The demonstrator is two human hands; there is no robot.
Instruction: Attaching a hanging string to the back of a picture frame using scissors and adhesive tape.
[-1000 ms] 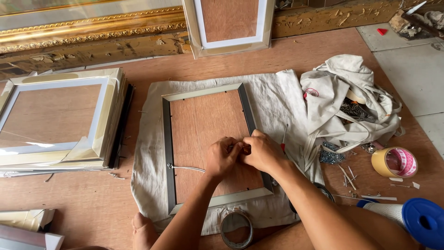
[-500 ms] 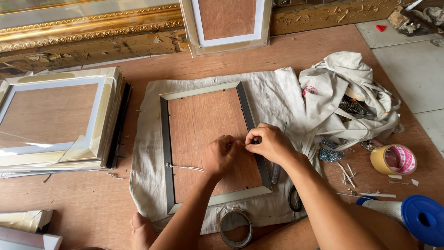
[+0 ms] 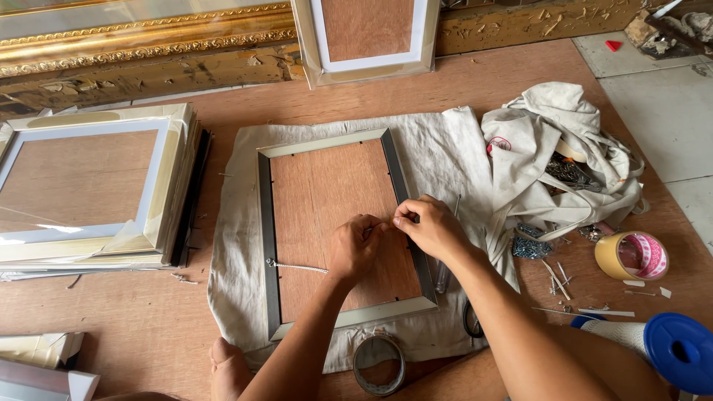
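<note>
A picture frame [image 3: 265,223] lies face down on a pale cloth [image 3: 445,160], its brown backing board [image 3: 327,193] up. A thin white cord [image 3: 297,266] runs from the frame's left rail toward my hands. My left hand [image 3: 354,249] rests on the board with its fingers closed on the cord's end. My right hand [image 3: 429,226] sits at the frame's right rail, fingertips pinched together against my left hand's fingers. What my right fingers pinch is too small to tell.
A stack of wrapped frames [image 3: 82,193] lies at the left. A crumpled cloth bag [image 3: 549,141] with small metal hardware sits at the right, a tape roll [image 3: 633,256] and a blue-capped spool [image 3: 679,349] near it. Another tape roll [image 3: 379,362] lies by my foot [image 3: 226,367].
Both hands have shifted slightly up along the frame's right side, staying pinched together at the cord's end. The frame and cloth have not moved.
</note>
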